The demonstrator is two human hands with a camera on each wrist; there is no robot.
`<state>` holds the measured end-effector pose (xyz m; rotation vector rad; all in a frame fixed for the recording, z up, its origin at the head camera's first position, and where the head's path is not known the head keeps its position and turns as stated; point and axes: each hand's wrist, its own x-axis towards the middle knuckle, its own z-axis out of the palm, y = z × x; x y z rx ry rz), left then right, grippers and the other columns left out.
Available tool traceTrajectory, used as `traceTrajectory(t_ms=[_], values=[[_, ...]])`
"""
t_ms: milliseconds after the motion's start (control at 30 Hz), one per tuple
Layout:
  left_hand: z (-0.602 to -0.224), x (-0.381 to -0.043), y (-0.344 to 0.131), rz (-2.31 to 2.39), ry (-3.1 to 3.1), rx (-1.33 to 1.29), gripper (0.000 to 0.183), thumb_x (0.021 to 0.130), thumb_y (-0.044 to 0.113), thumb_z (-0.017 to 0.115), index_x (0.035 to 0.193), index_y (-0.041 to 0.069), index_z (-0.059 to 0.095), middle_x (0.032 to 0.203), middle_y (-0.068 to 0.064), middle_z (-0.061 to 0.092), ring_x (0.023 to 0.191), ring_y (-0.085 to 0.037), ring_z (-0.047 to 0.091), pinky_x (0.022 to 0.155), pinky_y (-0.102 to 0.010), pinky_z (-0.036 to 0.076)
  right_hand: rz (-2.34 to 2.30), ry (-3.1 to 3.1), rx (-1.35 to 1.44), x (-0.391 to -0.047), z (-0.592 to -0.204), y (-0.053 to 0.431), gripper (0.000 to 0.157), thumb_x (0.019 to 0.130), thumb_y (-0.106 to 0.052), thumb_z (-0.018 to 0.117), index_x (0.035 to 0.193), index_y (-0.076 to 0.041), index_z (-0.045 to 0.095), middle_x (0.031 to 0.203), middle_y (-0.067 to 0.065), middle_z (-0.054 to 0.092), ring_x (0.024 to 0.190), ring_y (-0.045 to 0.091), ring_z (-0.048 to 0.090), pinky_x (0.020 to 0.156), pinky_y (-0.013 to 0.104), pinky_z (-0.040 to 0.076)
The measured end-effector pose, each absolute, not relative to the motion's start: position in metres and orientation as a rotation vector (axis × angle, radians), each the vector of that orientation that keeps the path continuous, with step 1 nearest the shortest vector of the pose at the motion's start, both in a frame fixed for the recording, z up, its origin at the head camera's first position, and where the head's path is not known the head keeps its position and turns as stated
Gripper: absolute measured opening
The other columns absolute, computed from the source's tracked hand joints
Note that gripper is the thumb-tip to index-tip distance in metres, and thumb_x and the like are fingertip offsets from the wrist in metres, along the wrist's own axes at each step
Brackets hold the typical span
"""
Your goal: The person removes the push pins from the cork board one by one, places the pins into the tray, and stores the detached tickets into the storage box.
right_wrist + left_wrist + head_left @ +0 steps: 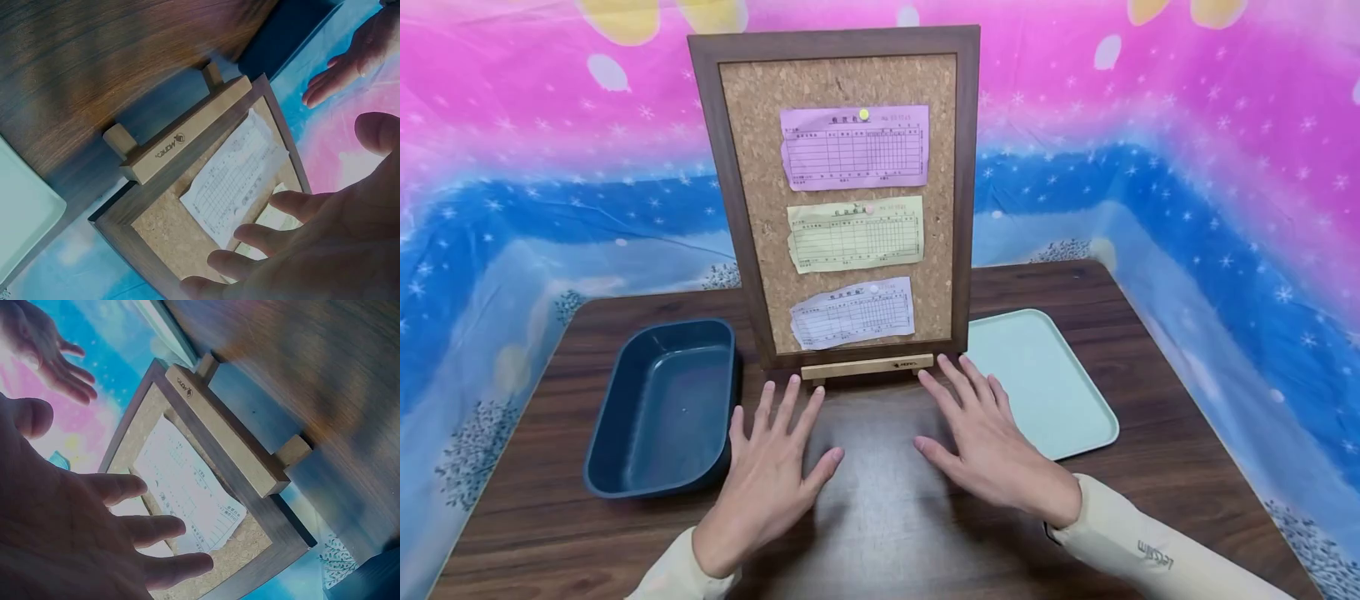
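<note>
A framed cork board (842,83) leans upright on a small wooden easel (867,367). Three paper slips are pinned on it in a column: a purple slip (855,158) with a yellow pushpin (863,114), a pale yellow slip (856,237) with a pinkish pin, and a whitish slip (853,315) with a pale pin. My left hand (767,471) hovers palm down before the board's lower left, fingers spread, holding nothing. Mirroring it at the lower right, my right hand (988,446) has its fingers spread too and holds nothing. Both wrist views show the whitish slip (187,487) beyond the fingers.
To the left of the board sits a dark blue deep tray (658,400). On the right, partly behind the right hand, lies a flat pale green tray (1052,375). All stand on a dark wooden table (880,533), with a patterned pink and blue cloth (1247,167) hanging around it.
</note>
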<state>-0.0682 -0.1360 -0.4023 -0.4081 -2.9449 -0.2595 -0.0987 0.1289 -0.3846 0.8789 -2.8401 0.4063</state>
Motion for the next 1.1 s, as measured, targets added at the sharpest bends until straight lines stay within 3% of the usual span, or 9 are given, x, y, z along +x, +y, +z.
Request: traceTrajectory(t_ms=[433,1100], values=[[-0.394,-0.069,-0.139,-0.297,-2.921,-0.396,0.068,0.081,0.061,0.033,0.138,0.028,0.016,0.143,-0.004,0.005,0.128,-0.026,-0.006,0.09,-0.06,-0.005,0.419,-2.829,0.855,-0.1,-0.381,0.129,0.067,0.084,-0.054,0.037,0.138,-0.022,0.016,0.142,0.001,0.005,0.128,0.024,-0.002,0.091,0.055,0.01],[-0.364,-0.081,-0.151,-0.32,-2.833,-0.37,0.067,0.083,0.06,0.03,0.138,0.029,0.009,0.143,-0.005,0.002,0.128,-0.024,-0.008,0.09,-0.06,-0.003,0.456,-2.761,0.831,-0.109,-0.36,0.128,0.069,0.083,-0.057,0.035,0.138,-0.019,0.017,0.142,0.0,0.005,0.128,0.024,-0.001,0.094,0.052,0.006]])
